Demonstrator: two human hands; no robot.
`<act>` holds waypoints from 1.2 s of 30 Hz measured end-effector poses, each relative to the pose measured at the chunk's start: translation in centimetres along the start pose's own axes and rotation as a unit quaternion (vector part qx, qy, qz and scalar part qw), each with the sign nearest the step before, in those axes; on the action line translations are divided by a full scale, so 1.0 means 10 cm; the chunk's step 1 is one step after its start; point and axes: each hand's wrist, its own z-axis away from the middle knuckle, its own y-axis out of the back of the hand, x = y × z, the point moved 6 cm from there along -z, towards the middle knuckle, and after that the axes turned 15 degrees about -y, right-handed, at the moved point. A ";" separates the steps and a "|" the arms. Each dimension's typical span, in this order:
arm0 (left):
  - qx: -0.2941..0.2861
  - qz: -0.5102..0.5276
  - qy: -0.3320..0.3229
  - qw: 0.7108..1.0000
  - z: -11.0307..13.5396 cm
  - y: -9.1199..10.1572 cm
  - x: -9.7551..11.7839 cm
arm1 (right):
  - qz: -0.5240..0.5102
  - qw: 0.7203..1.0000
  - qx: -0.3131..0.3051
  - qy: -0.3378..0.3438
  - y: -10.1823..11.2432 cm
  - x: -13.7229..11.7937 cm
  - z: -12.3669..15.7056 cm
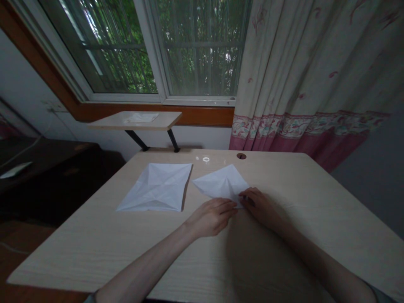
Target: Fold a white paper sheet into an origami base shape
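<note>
A white sheet of paper (222, 180), partly folded and creased, lies on the desk in front of me. My left hand (213, 215) grips its near edge with curled fingers. At the near right corner, my right hand (257, 204) pinches the same paper between thumb and fingers. Both hands' fingertips are close together, and they hide the near corner. To the left lies a second white sheet (158, 187), spread out flat with crossing creases; neither hand touches it.
The pale wooden desk (315, 202) carries both sheets. A small raised shelf (172, 120) on black legs stands at the back left with white paper (143, 117) on it. Behind are a window and a patterned curtain (284, 122). A round cable hole (241, 156) sits near the back edge.
</note>
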 end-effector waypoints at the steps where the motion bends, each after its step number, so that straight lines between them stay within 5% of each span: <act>1: -0.006 0.001 0.005 1.000 0.00 -0.01 -0.01 | 0.002 1.000 0.008 0.009 0.01 0.00 0.00; 11: -0.055 -0.014 0.049 0.997 0.02 -0.05 -0.06 | 0.036 0.999 0.004 0.026 -0.10 0.11 0.03; 26: -0.083 -0.053 0.082 0.992 0.04 -0.06 -0.14 | 0.208 0.977 -0.019 0.034 0.00 -0.17 0.10; 36: -0.086 -0.060 0.099 0.990 0.07 -0.07 -0.18 | 0.129 0.987 -0.023 0.088 0.06 -0.21 0.11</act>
